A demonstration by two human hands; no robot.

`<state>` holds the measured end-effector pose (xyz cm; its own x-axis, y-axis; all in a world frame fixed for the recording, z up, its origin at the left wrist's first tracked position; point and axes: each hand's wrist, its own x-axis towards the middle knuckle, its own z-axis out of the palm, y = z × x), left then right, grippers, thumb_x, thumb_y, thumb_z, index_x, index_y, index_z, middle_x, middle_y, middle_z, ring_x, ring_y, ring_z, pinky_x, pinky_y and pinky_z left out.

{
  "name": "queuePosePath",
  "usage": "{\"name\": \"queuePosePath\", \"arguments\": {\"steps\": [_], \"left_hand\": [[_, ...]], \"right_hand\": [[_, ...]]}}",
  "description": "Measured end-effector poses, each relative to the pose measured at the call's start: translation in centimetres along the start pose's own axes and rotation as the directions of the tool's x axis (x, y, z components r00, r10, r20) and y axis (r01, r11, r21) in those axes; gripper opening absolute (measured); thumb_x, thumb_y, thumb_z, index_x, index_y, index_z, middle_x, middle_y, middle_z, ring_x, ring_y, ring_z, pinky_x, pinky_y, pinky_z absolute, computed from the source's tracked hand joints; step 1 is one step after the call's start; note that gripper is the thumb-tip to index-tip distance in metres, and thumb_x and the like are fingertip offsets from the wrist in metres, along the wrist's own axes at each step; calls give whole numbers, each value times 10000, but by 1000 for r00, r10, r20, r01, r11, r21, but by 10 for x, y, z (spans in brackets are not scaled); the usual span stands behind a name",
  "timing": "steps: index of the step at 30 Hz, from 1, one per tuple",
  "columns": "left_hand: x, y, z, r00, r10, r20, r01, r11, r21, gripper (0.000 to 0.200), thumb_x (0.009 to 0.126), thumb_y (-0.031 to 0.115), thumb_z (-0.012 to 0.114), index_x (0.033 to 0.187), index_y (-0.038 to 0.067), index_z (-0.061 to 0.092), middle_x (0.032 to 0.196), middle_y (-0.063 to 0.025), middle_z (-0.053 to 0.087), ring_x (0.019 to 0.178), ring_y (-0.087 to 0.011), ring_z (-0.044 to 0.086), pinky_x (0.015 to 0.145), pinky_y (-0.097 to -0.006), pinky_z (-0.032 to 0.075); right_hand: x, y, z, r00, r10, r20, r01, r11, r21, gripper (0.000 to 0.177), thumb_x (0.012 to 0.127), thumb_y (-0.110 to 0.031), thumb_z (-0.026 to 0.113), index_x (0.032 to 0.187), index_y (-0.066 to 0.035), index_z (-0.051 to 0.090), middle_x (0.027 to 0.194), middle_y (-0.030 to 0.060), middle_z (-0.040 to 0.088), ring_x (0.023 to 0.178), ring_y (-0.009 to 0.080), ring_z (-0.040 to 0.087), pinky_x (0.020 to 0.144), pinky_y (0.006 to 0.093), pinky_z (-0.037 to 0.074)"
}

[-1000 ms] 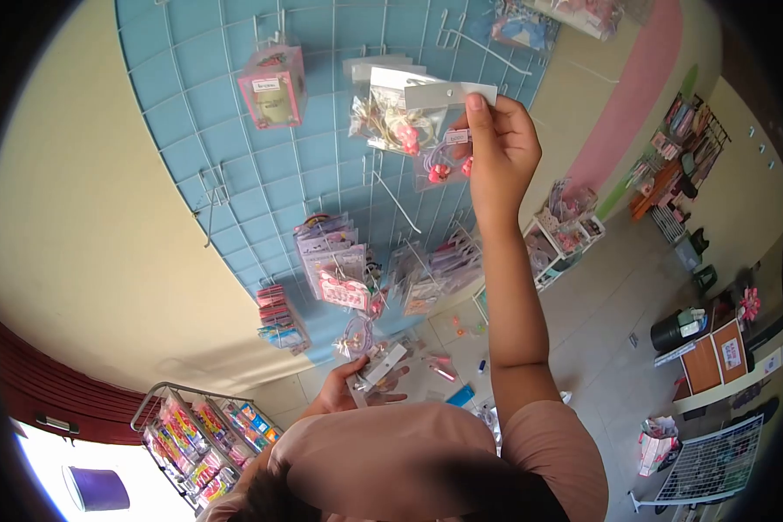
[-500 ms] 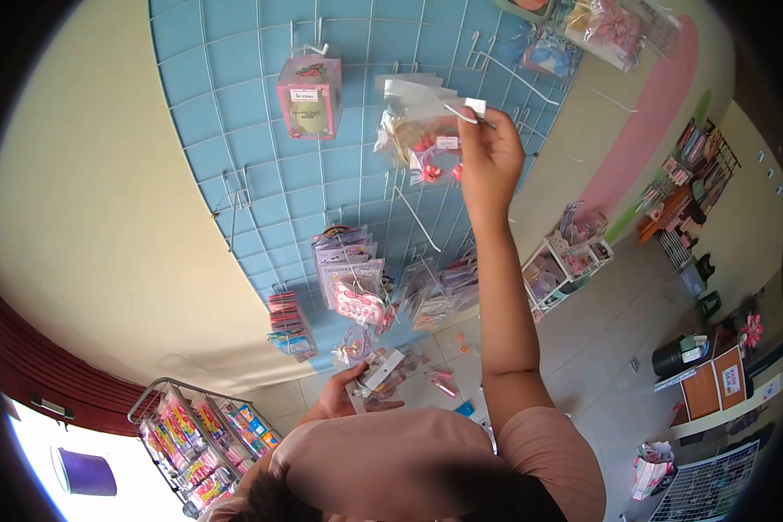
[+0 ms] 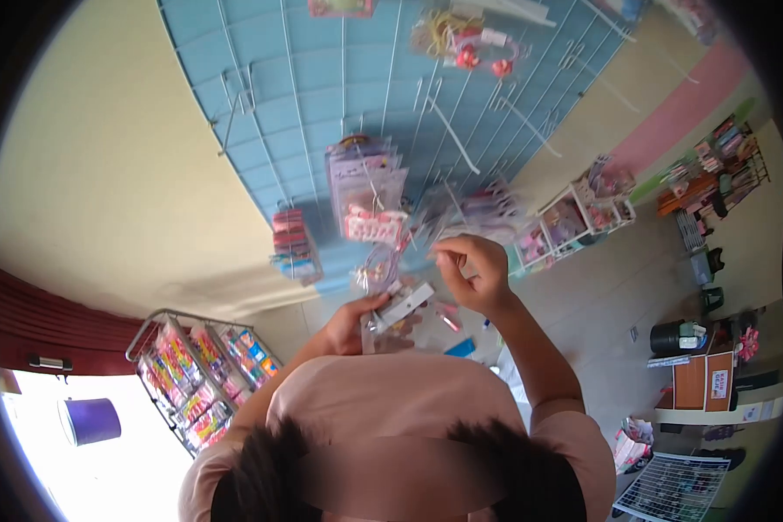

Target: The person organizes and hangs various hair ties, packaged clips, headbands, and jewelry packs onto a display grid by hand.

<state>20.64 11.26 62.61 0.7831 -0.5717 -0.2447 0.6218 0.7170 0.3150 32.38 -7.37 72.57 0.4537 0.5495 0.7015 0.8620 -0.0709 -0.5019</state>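
Note:
My left hand (image 3: 355, 322) grips several clear plastic packets with a white header strip (image 3: 406, 304); small coloured items inside are hard to make out. My right hand (image 3: 477, 271) is raised just right of those packets, fingers curled in a loose pinch with nothing visible in them. Above, on the blue wire-grid panel, hangs a packet of hair ties (image 3: 483, 54) with red beads. Lower on the panel hang purple and pink packets (image 3: 370, 191), and a purple hair-tie packet (image 3: 377, 265) shows just above my left hand.
Bare metal hooks (image 3: 452, 135) jut from the grid panel (image 3: 300, 87). Red and blue packets (image 3: 293, 244) hang at its lower left. A wire rack of colourful packs (image 3: 196, 378) stands left. On the right are a white shelf unit (image 3: 574, 222) and a counter (image 3: 705, 383).
My right hand has left the hook with the hair-tie packets and come down beside the packets in my left hand. The view has tilted downward. My left hand still holds its packets.

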Motion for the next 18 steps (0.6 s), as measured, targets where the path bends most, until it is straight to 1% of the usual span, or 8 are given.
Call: {"name": "queuePosePath", "arguments": {"steps": [2, 4, 6, 7, 11, 14, 16, 18], "left_hand": [[2, -1, 4, 997, 71, -18, -71, 997, 29, 548, 910, 318, 520, 1403, 142, 355, 1267, -111, 524, 1044, -260, 554, 948, -523, 437], [4, -5, 12, 990, 135, -45, -133, 990, 42, 561, 901, 315, 530, 1403, 143, 349, 1250, -115, 525, 1044, -269, 556, 937, -527, 444], [8, -7, 19, 978, 190, -89, -187, 981, 43, 567, 888, 312, 540, 1397, 148, 352, 1225, -138, 527, 1047, -294, 562, 918, -538, 456], [9, -7, 19, 972, 215, -90, -208, 975, 84, 576, 873, 297, 548, 1395, 150, 355, 1234, -138, 520, 1066, -301, 555, 923, -542, 452], [12, -10, 14, 972, 224, -68, -220, 974, 58, 639, 808, 235, 566, 1403, 163, 344, 1296, -150, 475, 1158, -330, 506, 948, -575, 422], [12, -6, 18, 975, 213, 58, -214, 977, 13, 685, 783, 190, 552, 1418, 138, 301, 1351, -154, 440, 1248, -348, 431, 973, -601, 385], [10, -5, 23, 972, 207, 110, -208, 978, -3, 704, 774, 178, 542, 1424, 123, 278, 1381, -162, 418, 1280, -357, 401, 984, -602, 372], [9, -6, 25, 977, 188, 103, -185, 982, -33, 718, 764, 182, 536, 1427, 123, 267, 1407, -177, 393, 1282, -366, 396, 989, -590, 372]], "right_hand": [[-22, 4, 3, 986, 74, 150, -74, 997, -5, 229, 739, -87, 731, 916, -50, 591, 640, 58, 553, 523, 150, 533, 481, 249, 412], [-40, -1, 11, 928, 320, 193, -315, 947, -54, 277, 737, -170, 762, 914, -43, 591, 726, 50, 573, 570, 136, 547, 521, 251, 436], [-54, -4, 27, 809, 561, 178, -559, 827, -62, 273, 747, -166, 761, 927, -38, 601, 837, 41, 606, 619, 109, 554, 549, 231, 443], [-59, -1, 31, 713, 650, 262, -693, 711, 122, 302, 757, -177, 753, 958, -32, 582, 927, 45, 590, 754, 122, 583, 613, 235, 462], [-60, 13, 24, 887, 450, 102, -456, 888, 54, 224, 845, -102, 665, 1013, -20, 542, 1034, 76, 571, 1002, 124, 545, 779, 288, 490], [-36, 4, 0, 843, 538, 19, -466, 711, 526, 156, 866, -62, 632, 982, 7, 556, 1005, 93, 600, 914, 142, 591, 746, 288, 487], [-10, -10, -23, 862, 504, -62, -359, 691, 627, 160, 872, -51, 633, 996, 11, 552, 958, 90, 609, 840, 119, 603, 705, 257, 492], [21, -23, -48, 902, 402, -154, -270, 806, 526, 183, 855, -71, 667, 978, 19, 566, 843, 79, 626, 747, 98, 612, 639, 226, 488]]}}
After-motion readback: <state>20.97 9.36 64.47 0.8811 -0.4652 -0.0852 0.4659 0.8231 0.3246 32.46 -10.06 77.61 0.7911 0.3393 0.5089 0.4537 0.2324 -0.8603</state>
